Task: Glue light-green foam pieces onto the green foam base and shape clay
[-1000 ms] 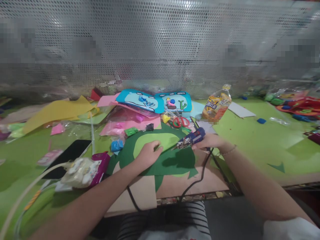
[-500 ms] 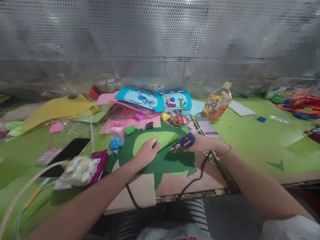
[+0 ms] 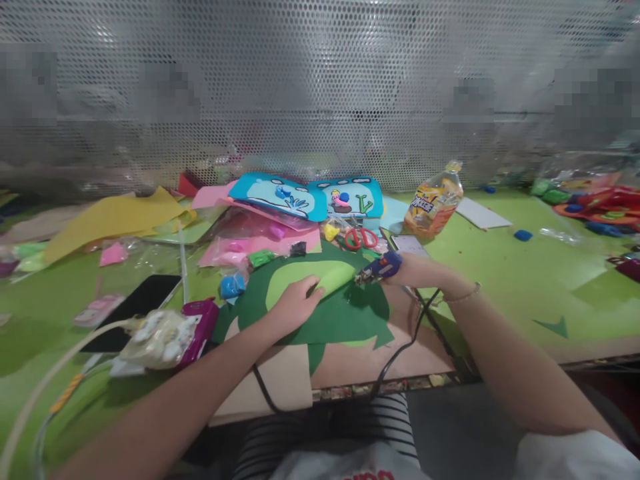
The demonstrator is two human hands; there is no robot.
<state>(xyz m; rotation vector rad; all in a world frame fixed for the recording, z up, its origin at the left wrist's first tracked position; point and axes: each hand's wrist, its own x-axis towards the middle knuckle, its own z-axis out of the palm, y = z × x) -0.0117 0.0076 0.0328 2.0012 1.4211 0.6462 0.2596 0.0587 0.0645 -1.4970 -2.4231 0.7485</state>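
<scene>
Along a cluttered bright green tabletop [image 3: 480, 273] backed by a perforated grey metal screen [image 3: 320, 93], at work bare-handed. Pinching, with left hand [image 3: 296, 303] curled at nine o'clock and little gap between thumb and fingers, the lifted edge of a light green paper oval [image 3: 334, 277]. Gripping, in a right hand [image 3: 415, 271] wrapped closely round the handle at two o'clock, a dark blue, pistol-shaped plastic tool, apparently a glue gun [image 3: 384, 265], above a black cord [image 3: 419, 320]. Aimed toward nine o'clock, nozzle-first, just beside the lifted edge; cannot tell if touching. Spread beneath the oval, at the dial's centre: one large dark green paper cut-out [image 3: 345, 317].

Could burn the left fingertips by bringing a likely hot nozzle closer; could lose the paper through too light a pinch; could jerk off line by snagging the cord.

Counted: one glue gun, one oval, one cut-out; then, outward, one pair of red-handled scissors [image 3: 361, 237] at one o'clock, two blue picture panels [image 3: 311, 200] at twelve, three small packets [image 3: 233, 287] (blue, green, black) between nine and eleven, one clear plastic bottle [image 3: 434, 205] with an orange-yellow label between one and two, one black-screened phone [image 3: 150, 297] and one magenta box [image 3: 204, 327] at nine, one dark green paper scrap [image 3: 557, 327] well apart at three.
</scene>
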